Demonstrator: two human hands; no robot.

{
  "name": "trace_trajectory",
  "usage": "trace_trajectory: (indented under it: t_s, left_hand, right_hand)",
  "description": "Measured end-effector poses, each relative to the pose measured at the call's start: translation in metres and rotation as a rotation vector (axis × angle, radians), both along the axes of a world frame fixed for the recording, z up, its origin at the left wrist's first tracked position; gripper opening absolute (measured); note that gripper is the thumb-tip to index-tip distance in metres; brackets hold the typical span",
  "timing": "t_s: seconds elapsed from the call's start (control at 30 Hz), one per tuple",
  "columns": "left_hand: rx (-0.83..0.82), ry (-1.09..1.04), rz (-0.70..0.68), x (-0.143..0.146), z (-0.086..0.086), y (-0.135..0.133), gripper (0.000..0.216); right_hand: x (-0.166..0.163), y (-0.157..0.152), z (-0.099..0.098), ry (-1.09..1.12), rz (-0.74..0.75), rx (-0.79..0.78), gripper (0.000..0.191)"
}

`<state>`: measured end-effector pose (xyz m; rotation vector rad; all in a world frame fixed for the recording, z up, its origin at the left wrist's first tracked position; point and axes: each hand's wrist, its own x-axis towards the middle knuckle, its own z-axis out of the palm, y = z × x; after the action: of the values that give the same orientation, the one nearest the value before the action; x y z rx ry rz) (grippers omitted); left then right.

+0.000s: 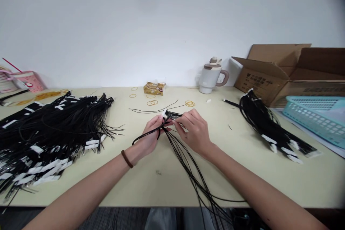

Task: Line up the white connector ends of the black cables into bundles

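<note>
Near the middle of the table, my left hand (151,133) is closed on a bundle of thin black cables (185,161) by its white-tagged end. My right hand (194,129) meets it from the right, thumb and fingers pinched on the short wire ends of the same bundle. From between my hands the cables run down over the table's front edge. One loop of cable bends back over my left wrist. Just behind my hands, a few loose thin black wires (145,111) lie on the table. The exact fingertip contact is partly hidden.
A large heap of black cables with white tags (54,125) covers the left side. Rubber bands (190,104), a small yellow box (154,88) and a white mug (210,78) stand toward the wall. At right are a tagged cable bundle (265,118), a cardboard box (283,75) and a teal basket (315,118).
</note>
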<state>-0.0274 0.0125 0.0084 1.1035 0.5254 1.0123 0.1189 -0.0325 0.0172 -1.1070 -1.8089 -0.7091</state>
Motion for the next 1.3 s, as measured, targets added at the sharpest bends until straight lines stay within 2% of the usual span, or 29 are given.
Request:
trace_trajectory:
  t_s: [0.3, 0.57, 0.97, 1.07, 1.23, 1.3]
  left_hand:
    - [0.067, 0.094, 0.001, 0.002, 0.002, -0.002, 0.023]
    - [0.123, 0.228, 0.034, 0.002, 0.002, -0.003, 0.026]
    - [0.208, 0.26, 0.026, -0.001, 0.007, -0.004, 0.026]
    - [0.17, 0.228, -0.009, -0.001, 0.005, -0.004, 0.025]
    - [-0.035, 0.053, -0.138, -0.005, 0.0, 0.003, 0.018]
    - [-0.106, 0.018, -0.133, -0.008, 0.0, 0.007, 0.015]
  right_hand:
    - [-0.006, 0.001, -0.004, 0.043, 0.003, -0.093, 0.01]
    - [-0.008, 0.001, -0.006, 0.095, 0.121, -0.204, 0.009]
    - [-0.007, 0.003, -0.006, 0.106, 0.227, -0.262, 0.014]
    - [-0.005, 0.004, -0.007, 0.119, 0.24, -0.284, 0.014]
    - [0.001, 0.008, -0.006, 0.072, 0.194, -0.284, 0.009]
    - [0.009, 0.011, -0.004, -0.016, 0.166, -0.246, 0.019]
